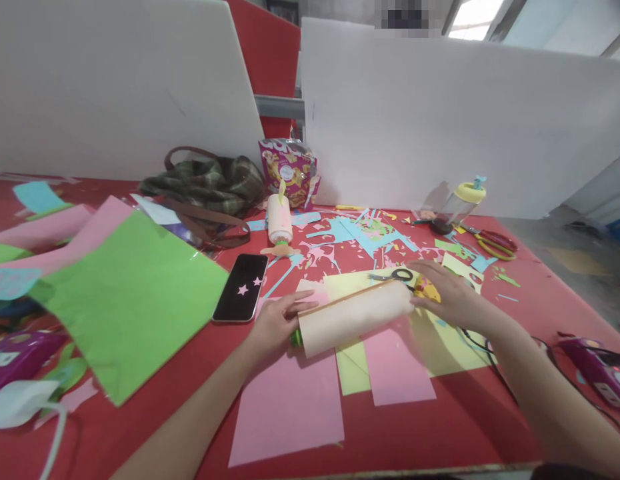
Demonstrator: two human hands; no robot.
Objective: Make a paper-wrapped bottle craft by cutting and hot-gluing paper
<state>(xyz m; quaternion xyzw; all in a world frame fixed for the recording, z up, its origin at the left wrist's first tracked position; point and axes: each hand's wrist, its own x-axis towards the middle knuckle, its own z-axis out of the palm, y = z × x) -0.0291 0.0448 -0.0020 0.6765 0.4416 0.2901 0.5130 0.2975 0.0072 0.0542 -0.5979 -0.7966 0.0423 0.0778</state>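
Note:
A roll of pale peach paper [355, 317] lies across the middle of the red table [415, 433], held at both ends. My left hand [275, 323] grips its left end, where something green shows. My right hand [447, 293] is closed on its right end, slightly blurred. Under the roll lie pink sheets [290, 407] and yellow sheets [353, 370]. Black-handled scissors [395, 275] rest just behind the roll.
A black phone [241, 287] lies left of my hands, beside a large green sheet [130, 300]. Behind are a plaid bag [205, 187], a snack pouch [289, 170], a small wrapped bottle [279, 220], paper scraps, red scissors [495, 243] and a yellow-lidded bottle [457, 207]. A purple device [597, 373] sits far right.

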